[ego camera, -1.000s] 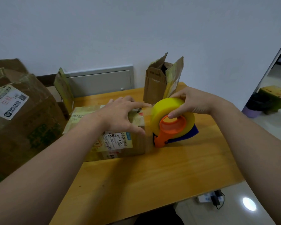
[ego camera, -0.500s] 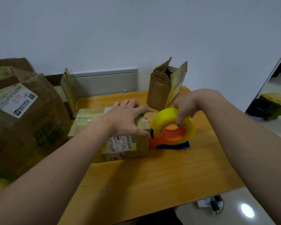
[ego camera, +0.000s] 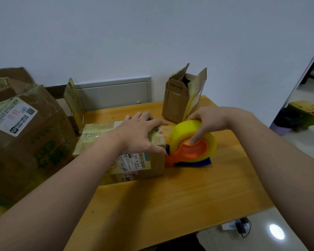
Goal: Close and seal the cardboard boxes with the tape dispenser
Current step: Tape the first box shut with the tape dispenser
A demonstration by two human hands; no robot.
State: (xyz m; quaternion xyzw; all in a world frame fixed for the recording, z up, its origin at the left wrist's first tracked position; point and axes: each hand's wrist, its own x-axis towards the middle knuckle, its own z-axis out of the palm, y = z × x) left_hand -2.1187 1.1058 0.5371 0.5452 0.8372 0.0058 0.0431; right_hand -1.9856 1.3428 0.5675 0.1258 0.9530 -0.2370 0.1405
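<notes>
**Dispenser held against end of small box**

A small closed brown cardboard box (ego camera: 132, 163) bearing a white printed label is observed lying on the yellow wooden counter (ego camera: 170, 200). The left hand (ego camera: 138, 134) is laid flat on its top, fingers spread and straight, thumb at the front edge. An orange plastic tape dispenser (ego camera: 190, 147) carrying a yellow roll is set on the counter, its nose touching the box's right end. It is gripped by the right hand (ego camera: 207, 122), fingers curled over the roll and thumb hooked into the orange hub. A tall brown cardboard box (ego camera: 176, 105) is noted behind the dispenser, flaps upright. A large brown cardboard box (ego camera: 31, 142) is recorded at the left.
</notes>
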